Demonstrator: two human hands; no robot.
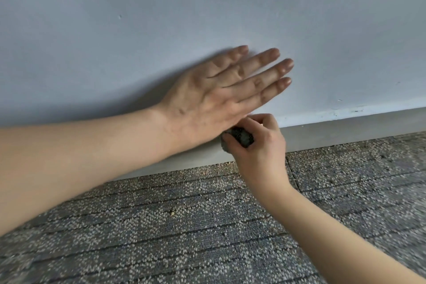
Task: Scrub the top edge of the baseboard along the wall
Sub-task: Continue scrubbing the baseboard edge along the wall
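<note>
A grey baseboard (345,132) runs along the foot of a pale wall (161,18), rising toward the right. My right hand (260,143) grips a dark grey scrub pad (241,136) and holds it against the baseboard's top edge near the middle of the view. My left hand (221,94) lies flat on the wall just above, fingers straight and pointing right. Its palm hides the stretch of top edge to the left of the pad. Small dark marks show on the wall just above the baseboard at the right.
Grey speckled carpet (184,226) covers the floor below the baseboard, with a few light crumbs near the wall. My left forearm (80,157) crosses the lower left and covers part of the baseboard there.
</note>
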